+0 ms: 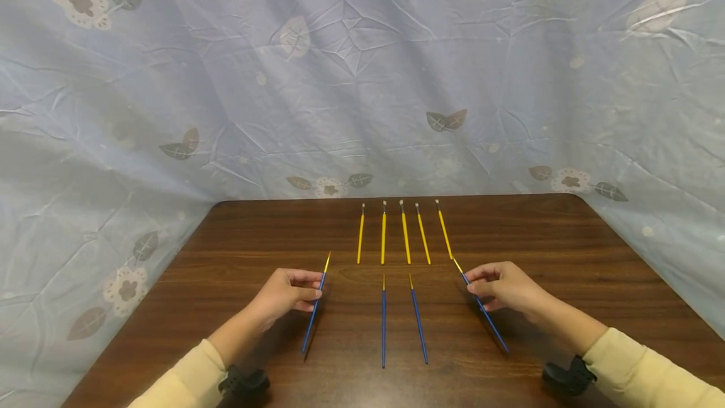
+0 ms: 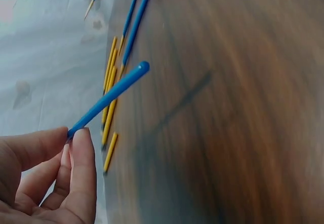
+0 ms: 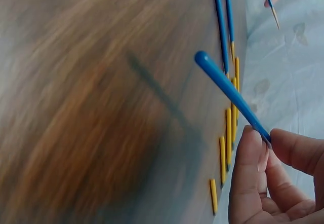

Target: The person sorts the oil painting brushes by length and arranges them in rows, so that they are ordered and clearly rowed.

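Note:
Between thumb and fingertips, my left hand (image 1: 286,296) pinches a thin blue paintbrush (image 1: 312,323) with its bristle tip pointing away; a shadow on the wood shows it is raised off the table. My right hand (image 1: 506,288) likewise pinches a second blue paintbrush (image 1: 494,326), tilted with its tip toward the far left. In the wrist views the rounded blue handle ends (image 2: 114,92) (image 3: 223,82) stick out past the fingers. Two more blue paintbrushes (image 1: 384,326) (image 1: 419,327) lie on the table between the hands, tips away from me.
Several yellow paintbrushes (image 1: 383,238) lie side by side in a row near the far edge of the dark wooden table (image 1: 255,232). A patterned pale curtain (image 1: 362,80) hangs behind and at the sides. Black wrist straps (image 1: 243,383) show by both sleeves.

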A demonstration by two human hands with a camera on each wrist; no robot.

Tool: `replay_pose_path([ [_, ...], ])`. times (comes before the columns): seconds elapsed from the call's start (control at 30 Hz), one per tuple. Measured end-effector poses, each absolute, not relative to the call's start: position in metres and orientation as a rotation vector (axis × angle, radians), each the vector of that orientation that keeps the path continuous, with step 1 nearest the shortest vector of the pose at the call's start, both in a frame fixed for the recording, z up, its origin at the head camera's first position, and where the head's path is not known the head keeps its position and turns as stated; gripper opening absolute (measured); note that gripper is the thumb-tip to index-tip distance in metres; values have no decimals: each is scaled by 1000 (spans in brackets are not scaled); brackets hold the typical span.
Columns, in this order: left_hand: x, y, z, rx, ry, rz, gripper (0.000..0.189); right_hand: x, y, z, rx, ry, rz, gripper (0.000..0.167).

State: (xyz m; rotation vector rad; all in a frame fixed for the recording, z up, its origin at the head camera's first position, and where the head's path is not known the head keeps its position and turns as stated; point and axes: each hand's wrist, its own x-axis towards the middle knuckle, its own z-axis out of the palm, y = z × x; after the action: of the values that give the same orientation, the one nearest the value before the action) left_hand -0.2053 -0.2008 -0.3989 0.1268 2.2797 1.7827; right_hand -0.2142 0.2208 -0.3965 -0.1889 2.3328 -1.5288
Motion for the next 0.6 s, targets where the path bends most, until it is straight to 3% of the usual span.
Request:
replay_pose_path([
  [0.6, -192, -162, -412, 13, 2230, 1800, 36, -211, 180, -409, -75, 2276, -1618, 28],
])
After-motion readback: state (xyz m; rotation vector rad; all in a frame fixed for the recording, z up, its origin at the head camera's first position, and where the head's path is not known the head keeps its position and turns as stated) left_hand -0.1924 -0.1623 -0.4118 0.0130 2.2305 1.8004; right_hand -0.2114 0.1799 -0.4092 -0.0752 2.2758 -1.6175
